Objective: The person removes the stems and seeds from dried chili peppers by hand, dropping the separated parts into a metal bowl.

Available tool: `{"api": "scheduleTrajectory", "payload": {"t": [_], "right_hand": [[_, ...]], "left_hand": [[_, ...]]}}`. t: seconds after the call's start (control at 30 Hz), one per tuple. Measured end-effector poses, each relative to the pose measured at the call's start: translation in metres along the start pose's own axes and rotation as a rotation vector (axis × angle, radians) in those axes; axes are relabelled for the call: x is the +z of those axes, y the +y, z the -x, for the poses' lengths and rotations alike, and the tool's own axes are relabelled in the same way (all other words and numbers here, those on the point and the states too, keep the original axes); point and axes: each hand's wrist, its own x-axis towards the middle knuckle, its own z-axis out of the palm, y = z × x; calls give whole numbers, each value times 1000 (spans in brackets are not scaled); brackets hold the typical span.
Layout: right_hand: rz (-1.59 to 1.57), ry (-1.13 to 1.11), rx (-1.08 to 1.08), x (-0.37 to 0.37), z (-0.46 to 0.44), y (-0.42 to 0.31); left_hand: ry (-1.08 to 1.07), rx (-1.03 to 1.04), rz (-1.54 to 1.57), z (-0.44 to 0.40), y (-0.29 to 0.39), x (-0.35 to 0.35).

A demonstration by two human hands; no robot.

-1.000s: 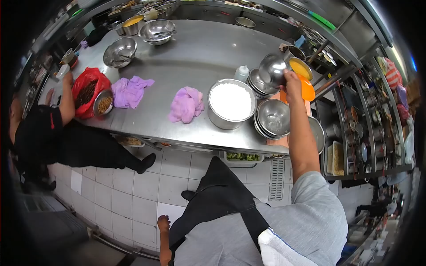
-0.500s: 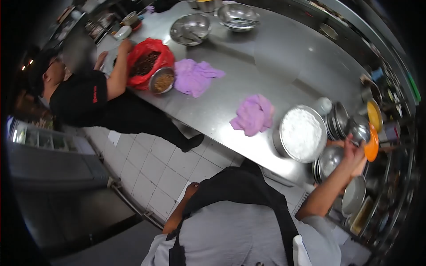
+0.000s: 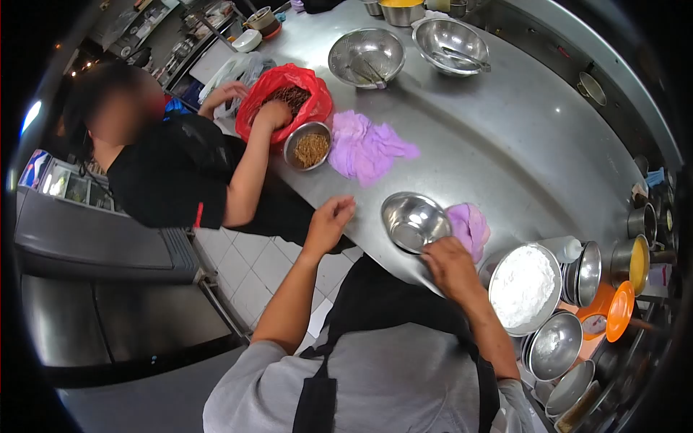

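Note:
My right hand (image 3: 447, 263) grips the near rim of an empty steel bowl (image 3: 415, 220) at the table's front edge. Partly behind that bowl lies a pink-purple cloth (image 3: 469, 229). My left hand (image 3: 330, 222) is raised left of the bowl, touching nothing, its fingers bent and partly apart. A large pot of white powder (image 3: 525, 285) stands to the right, beside stacked steel bowls (image 3: 554, 345) and an orange lid (image 3: 620, 312). Left of the bowl, a purple cloth (image 3: 367, 148) lies next to a small bowl of brown food (image 3: 309, 146).
At the left a co-worker (image 3: 166, 166) has one hand inside a red bag (image 3: 317, 94). Two steel bowls (image 3: 367, 58) with utensils sit at the back of the metal table (image 3: 534, 166). A white squeeze bottle (image 3: 567, 249) stands behind the pot.
My right hand has carried the steel bowl from the stacks at the right to the table's front middle. My left hand has risen from my side. The view has turned left; the co-worker's hand entered the bag.

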Motion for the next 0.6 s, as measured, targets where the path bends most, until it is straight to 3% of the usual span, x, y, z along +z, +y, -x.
{"api": "scheduleTrajectory", "payload": {"t": [0.07, 0.17, 0.23, 0.3, 0.37, 0.43, 0.53, 0.57, 0.6], "right_hand": [[116, -186, 17, 41, -9, 20], [239, -25, -91, 61, -18, 17], [281, -68, -18, 65, -19, 8], [249, 117, 132, 76, -10, 8], [251, 133, 184, 91, -1, 16], [244, 248, 242, 108, 6, 18], [357, 267, 250, 130, 11, 32], [399, 256, 258, 133, 12, 35], [491, 260, 256, 135, 12, 34]], "left_hand": [[-16, 151, 47, -44, 34, -9], [55, 332, 19, -126, 52, -25], [261, 272, 37, -190, 49, -43], [453, 187, 240, -248, 41, -66], [683, 162, 135, -298, 24, -89], [768, 39, -102, -342, -7, -108], [556, -242, -480, -378, -30, -129], [176, -170, -693, -393, -37, -141], [184, -163, -654, -390, -33, -138]]}}
